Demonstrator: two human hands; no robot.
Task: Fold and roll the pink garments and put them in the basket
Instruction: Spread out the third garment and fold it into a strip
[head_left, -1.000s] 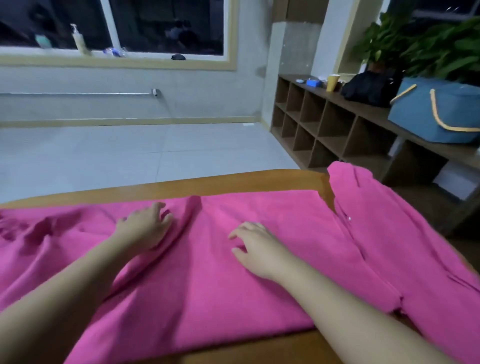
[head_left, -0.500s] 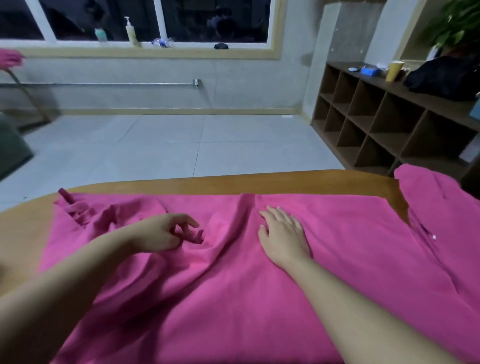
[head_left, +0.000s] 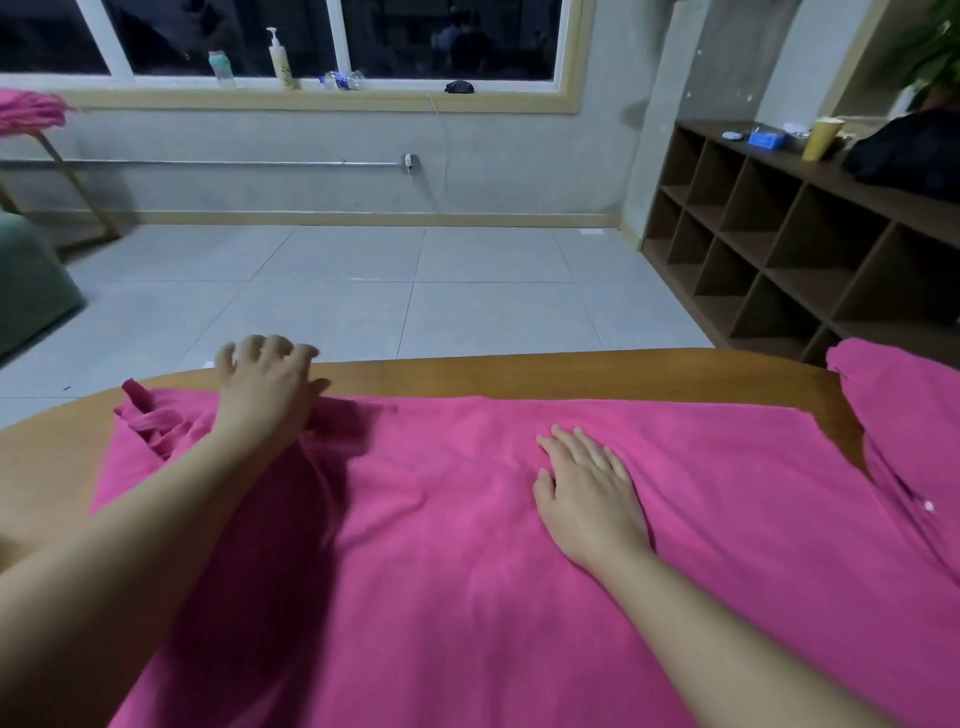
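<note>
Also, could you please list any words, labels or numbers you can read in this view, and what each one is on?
None can be read.
Pump bottle on the windowsill: label too blurred.
Small bottle beside it: print too small.
Blue box on the shelf: markings blurred.
Yellow cup: no text visible.

No readable text, labels, brands, numbers or signs anywhere in view

The second pink garment (head_left: 914, 467) is cut off by the right edge. The left hand (head_left: 265, 389) is motion-blurred; its grip on the pink garment (head_left: 467, 519) is indeterminate.
</note>
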